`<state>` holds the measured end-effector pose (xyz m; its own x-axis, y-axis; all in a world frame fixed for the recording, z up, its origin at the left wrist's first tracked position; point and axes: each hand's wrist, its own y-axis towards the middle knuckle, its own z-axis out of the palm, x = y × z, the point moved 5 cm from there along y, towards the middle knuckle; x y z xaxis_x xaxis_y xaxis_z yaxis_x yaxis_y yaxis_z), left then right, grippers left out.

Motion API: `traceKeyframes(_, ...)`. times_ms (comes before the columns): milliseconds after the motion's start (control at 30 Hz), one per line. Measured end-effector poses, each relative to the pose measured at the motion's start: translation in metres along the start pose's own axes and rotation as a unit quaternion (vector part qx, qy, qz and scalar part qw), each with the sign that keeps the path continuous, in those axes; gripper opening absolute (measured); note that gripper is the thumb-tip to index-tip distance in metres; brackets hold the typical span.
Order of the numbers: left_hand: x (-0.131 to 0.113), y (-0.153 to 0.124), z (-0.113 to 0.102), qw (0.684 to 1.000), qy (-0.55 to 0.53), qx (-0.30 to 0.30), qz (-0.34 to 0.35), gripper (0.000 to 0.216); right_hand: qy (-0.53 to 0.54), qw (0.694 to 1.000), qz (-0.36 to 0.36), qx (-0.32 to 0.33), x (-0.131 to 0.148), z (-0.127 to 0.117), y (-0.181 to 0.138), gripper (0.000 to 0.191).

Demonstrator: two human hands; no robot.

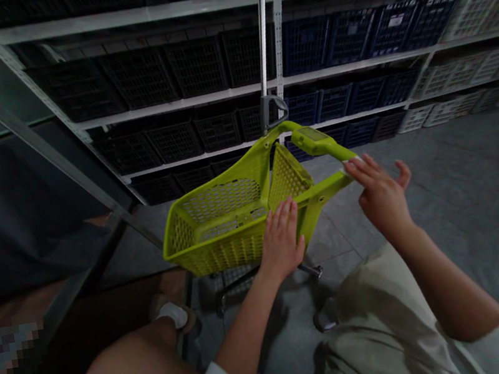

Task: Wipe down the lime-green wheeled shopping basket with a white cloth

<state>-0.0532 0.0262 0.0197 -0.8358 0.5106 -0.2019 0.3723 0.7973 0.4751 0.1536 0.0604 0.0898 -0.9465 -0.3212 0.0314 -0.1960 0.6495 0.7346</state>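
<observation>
A lime-green plastic shopping basket [216,217] on a wheeled metal frame stands tilted in front of me, with nothing visible inside it. My left hand [281,239] lies flat against the basket's near rim, fingers stretched out. My right hand [380,191] is open, its fingertips touching the end of the basket's green handle bar [318,141]. A grey pull handle [273,110] on a metal pole rises behind the basket.
Metal shelving [234,91] loaded with black, blue and white crates fills the background. A slanted shelf upright [88,187] runs on the left. My knees and a shoe [175,315] show below. The floor [468,190] is grey tile.
</observation>
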Motion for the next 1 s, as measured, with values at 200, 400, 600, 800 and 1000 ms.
traceKeyframes(200, -0.016, 0.020, 0.008, 0.999, 0.015, -0.021, -0.030, 0.077, 0.012, 1.000, -0.007, 0.020, 0.041, 0.020, -0.009, 0.065)
traceKeyframes(400, -0.008, 0.029, 0.011, 0.999, 0.024, -0.029, 0.003, 0.073, 0.033, 0.990, -0.114, 0.081, 0.044, 0.024, -0.009, 0.063)
traceKeyframes(600, -0.004, 0.032, 0.022, 0.997, -0.014, -0.043, 0.061, 0.079, -0.001, 0.999, 0.033, 0.007, -0.032, 0.010, 0.010, 0.063)
traceKeyframes(800, -0.014, 0.035, 0.030, 0.998, -0.013, -0.057, 0.038, 0.079, 0.032, 0.994, -0.077, 0.067, 0.049, 0.037, -0.016, 0.065)
traceKeyframes(1000, -0.020, 0.035, 0.034, 0.999, 0.008, -0.053, 0.010, 0.078, 0.005, 0.999, -0.021, 0.040, -0.014, 0.021, 0.004, 0.060)
